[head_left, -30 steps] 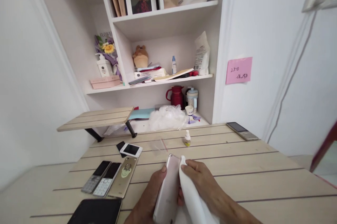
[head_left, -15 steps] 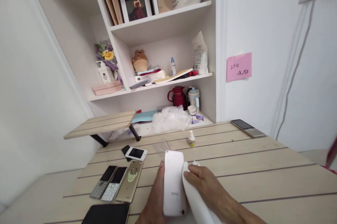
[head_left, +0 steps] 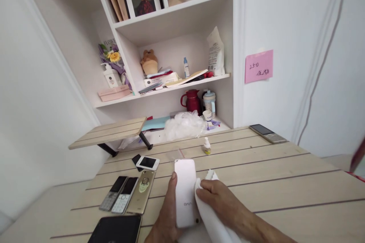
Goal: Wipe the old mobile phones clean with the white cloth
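A white smartphone (head_left: 184,189) with "vivo" on its back is held upright in my left hand (head_left: 167,210), thumb along its left edge and the other fingers hidden behind it. My right hand (head_left: 218,199) is closed on a white cloth (head_left: 209,216), bunched at the phone's right edge. The cloth's lower part hangs down below both hands. Just beyond the phone lies a small clear plastic bag (head_left: 175,154), and a little spray bottle (head_left: 207,146) with yellowish liquid stands further back.
To the left lie two keypad phones (head_left: 124,196), a gold smartphone (head_left: 142,193), a white smartphone (head_left: 148,162) on a dark flat piece, and a black tablet-like device (head_left: 115,229). Another keypad phone (head_left: 267,133) rests at the back right. A small raised shelf (head_left: 110,132) stands back left.
My right hand with the cloth stays at the phone's right edge, shifted slightly. The phone sits a little further left and higher in view; the whole view has tilted slightly.
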{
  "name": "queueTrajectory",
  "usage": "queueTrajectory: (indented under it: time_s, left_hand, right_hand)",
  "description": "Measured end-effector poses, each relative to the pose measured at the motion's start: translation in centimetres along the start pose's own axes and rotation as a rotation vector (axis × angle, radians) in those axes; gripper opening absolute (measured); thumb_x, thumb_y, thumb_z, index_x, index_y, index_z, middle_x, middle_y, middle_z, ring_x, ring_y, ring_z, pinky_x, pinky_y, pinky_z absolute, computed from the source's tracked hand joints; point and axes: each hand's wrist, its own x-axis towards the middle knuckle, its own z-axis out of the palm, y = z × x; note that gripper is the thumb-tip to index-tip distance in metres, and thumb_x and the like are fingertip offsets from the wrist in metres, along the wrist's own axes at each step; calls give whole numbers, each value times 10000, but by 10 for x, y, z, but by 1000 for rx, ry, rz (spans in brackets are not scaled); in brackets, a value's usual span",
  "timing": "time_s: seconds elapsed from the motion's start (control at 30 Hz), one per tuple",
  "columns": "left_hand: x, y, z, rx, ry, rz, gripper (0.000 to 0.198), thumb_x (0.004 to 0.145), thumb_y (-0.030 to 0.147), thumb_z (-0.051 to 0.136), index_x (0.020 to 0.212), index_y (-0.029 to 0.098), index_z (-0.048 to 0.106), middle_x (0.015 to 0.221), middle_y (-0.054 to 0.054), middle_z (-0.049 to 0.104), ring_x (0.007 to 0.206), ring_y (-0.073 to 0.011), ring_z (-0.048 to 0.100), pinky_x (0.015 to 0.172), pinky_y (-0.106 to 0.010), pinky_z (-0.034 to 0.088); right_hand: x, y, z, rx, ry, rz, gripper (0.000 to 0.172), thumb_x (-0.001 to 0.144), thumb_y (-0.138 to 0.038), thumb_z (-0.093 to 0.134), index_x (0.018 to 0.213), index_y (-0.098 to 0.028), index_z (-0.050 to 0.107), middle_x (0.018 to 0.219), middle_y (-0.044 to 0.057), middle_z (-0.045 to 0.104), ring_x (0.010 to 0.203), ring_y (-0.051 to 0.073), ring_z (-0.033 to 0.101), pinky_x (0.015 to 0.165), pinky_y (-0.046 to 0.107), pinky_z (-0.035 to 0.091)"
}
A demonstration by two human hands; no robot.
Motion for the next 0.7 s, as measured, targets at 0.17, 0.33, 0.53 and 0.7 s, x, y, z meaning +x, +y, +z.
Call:
queueTrajectory:
  time_s: [0.17,0.33,0.53,0.7]
  left_hand:
    - [18,-12,27,-67,-20,-149,724,710,683,615,1251,202,629,1135,-127,716,1130,-389,593,936,-440,473]
    - [19,-11,34,-141,-46,-235,728,748,731,528,1175,158,669,1032,-143,738,1032,-358,644,905,-431,474]
    - [17,-6,29,-201,-19,-228,665,831,675,481,1164,131,667,967,-119,753,942,-302,678,886,-381,466]
    - [19,-14,24,-199,-62,-239,736,840,703,431,1255,122,606,971,-128,749,891,-286,690,822,-366,481]
  right_hand:
    - [2,5,-1,53,63,22,328,858,-387,484,628,-225,316,589,-62,316,559,113,339,497,235,289]
    - [0,4,-3,14,-31,31,325,845,-360,506,604,-217,342,585,-58,355,561,114,359,512,238,297]
    - [-4,2,0,6,-114,35,295,829,-330,522,592,-208,398,578,-48,429,557,118,395,519,238,306]
    - [-4,2,2,177,-106,78,302,850,-367,530,617,-200,436,573,-45,463,529,113,412,507,234,326]
